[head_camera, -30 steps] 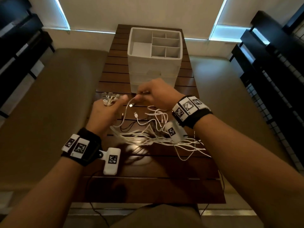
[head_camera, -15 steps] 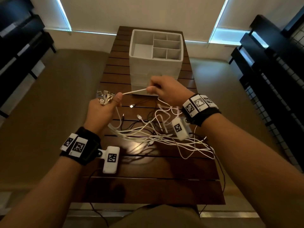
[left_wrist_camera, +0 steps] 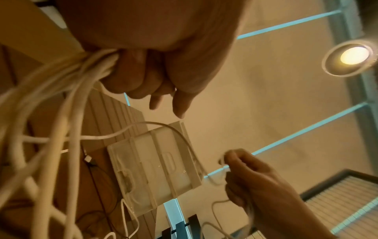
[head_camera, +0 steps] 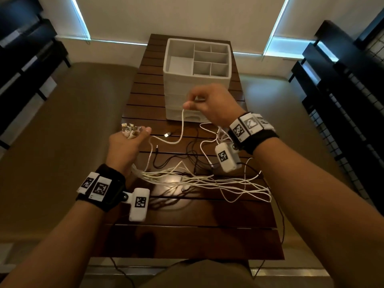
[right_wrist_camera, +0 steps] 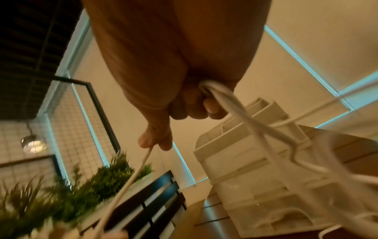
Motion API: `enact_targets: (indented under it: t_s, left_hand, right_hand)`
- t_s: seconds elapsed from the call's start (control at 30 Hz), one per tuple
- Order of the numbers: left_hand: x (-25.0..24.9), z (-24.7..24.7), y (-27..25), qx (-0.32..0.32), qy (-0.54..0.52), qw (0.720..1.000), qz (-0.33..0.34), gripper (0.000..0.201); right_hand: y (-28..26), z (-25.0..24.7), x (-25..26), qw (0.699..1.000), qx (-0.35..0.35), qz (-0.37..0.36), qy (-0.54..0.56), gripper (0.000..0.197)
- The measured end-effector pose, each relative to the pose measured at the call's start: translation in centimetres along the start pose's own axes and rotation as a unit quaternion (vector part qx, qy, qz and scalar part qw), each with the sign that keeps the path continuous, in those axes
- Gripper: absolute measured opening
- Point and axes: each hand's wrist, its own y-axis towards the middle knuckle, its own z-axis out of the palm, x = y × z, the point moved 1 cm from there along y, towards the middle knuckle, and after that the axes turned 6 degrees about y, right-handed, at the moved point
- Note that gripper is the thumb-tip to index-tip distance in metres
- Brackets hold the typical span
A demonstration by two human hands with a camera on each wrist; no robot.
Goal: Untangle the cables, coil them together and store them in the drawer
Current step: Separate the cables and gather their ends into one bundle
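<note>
A tangle of white cables (head_camera: 207, 179) and thin black cables (head_camera: 178, 161) lies on the dark slatted table (head_camera: 187, 235). My left hand (head_camera: 128, 142) grips a bundle of white cables, their plug ends (head_camera: 131, 129) sticking up past the fingers; the strands (left_wrist_camera: 61, 97) fan out below the fist. My right hand (head_camera: 209, 104) is raised in front of the white drawer unit (head_camera: 195, 96) and pinches one white cable (head_camera: 181, 129) between thumb and finger (right_wrist_camera: 147, 142), with more cable looped through its curled fingers (right_wrist_camera: 206, 90). That cable sags toward the left hand.
The drawer unit's open top has divided compartments (head_camera: 209, 59); its drawers (left_wrist_camera: 155, 169) face me and look closed. A loose USB plug (head_camera: 167, 134) lies on the table. Dark shelving (head_camera: 342, 100) stands right, a green plant (right_wrist_camera: 51, 194) is nearby.
My right hand has lifted up and away to the right, drawing its white cable out from the left hand so it now hangs in a slack curve. The left hand stayed put.
</note>
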Motion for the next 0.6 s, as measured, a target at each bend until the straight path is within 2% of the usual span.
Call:
enact_targets:
  t_s: [0.03,0.1,0.17,0.23,0.33,0.43,0.53,0.6]
  left_hand:
    - [-0.5,0.2,-0.2,-0.013,-0.009,0.999,0.035,0.029]
    - [-1.7,0.8,-0.7,0.016,0.004,0.994,0.110,0.029]
    - [-3.1,1.9,-1.6,0.094,0.052,0.982,0.156,0.009]
    - [-3.5,3.0,-2.3,0.132,0.096,0.969,0.184,0.026]
    - [-2.6,2.3,-1.4,0.097,0.056,0.981,0.157,0.037]
    - [-1.9,0.4,-0.7,0.080,-0.008,0.991,0.106,0.034]
    - [-2.9,1.1,-1.8,0.118,0.016,0.983,0.136,0.028]
    - [-3.7,2.6,-2.6,0.139,0.062,0.975,0.159,0.039]
  right_hand:
    - [0.0,0.5,0.1,1.000,0.011,-0.002,-0.028,0.021]
    - [-0.1,1.5,0.4,0.997,0.047,-0.023,-0.061,0.019]
    - [-0.3,2.6,1.1,0.994,0.075,-0.070,-0.043,0.012]
    - [-0.2,3.3,2.2,0.993,0.067,-0.101,-0.011,0.009]
    - [0.4,2.2,1.5,0.997,0.024,-0.067,-0.007,0.019]
    - [0.1,-0.3,-0.2,0.999,0.021,-0.029,0.017,0.018]
    - [-0.1,0.7,0.6,0.997,0.066,-0.047,0.016,0.016]
    - [0.0,2.6,1.6,0.994,0.085,-0.069,0.027,0.013]
